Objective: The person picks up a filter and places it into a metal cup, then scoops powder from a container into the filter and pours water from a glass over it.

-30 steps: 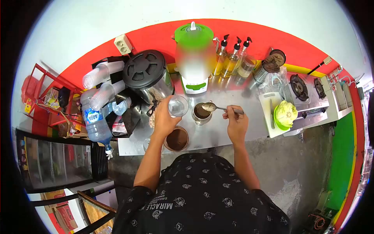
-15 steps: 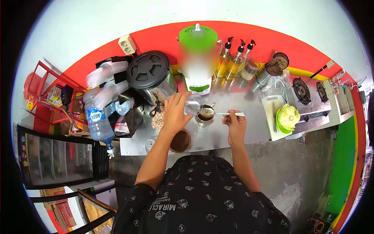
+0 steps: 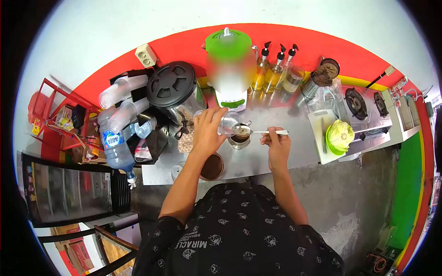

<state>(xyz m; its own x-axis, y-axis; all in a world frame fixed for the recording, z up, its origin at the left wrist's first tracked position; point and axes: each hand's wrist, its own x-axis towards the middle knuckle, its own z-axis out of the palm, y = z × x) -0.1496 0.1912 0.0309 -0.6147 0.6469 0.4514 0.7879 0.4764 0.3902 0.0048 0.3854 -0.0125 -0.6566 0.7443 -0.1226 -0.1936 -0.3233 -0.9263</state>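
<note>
My left hand (image 3: 207, 131) is wrapped round a clear cup (image 3: 229, 123), tipped with its mouth toward a small metal pitcher (image 3: 239, 144). Dark liquid shows inside the pitcher, which stands on the steel counter. From the other side, my right hand (image 3: 278, 148) grips a spoon (image 3: 271, 132) by its pale handle, and the spoon's bowl end reaches over the pitcher's mouth. Close to my left forearm sits an open round container of brown powder (image 3: 212, 167). A clear lid (image 3: 177, 170) lies left of that forearm.
Behind my hands stand a green-lidded appliance (image 3: 230, 100), a black-lidded canister (image 3: 171, 85) and pump bottles (image 3: 275, 76). To the right, a cutting board (image 3: 317, 120) carries a knife and a cabbage (image 3: 340, 137), beside a gas stove (image 3: 363, 110). Stacked plastic cups (image 3: 123, 91) and a water bottle (image 3: 115, 142) are left.
The clear cup now sits nearer the pitcher's mouth and slightly overlaps its left edge. My right hand still holds the spoon there. The whole view has shifted a little.
</note>
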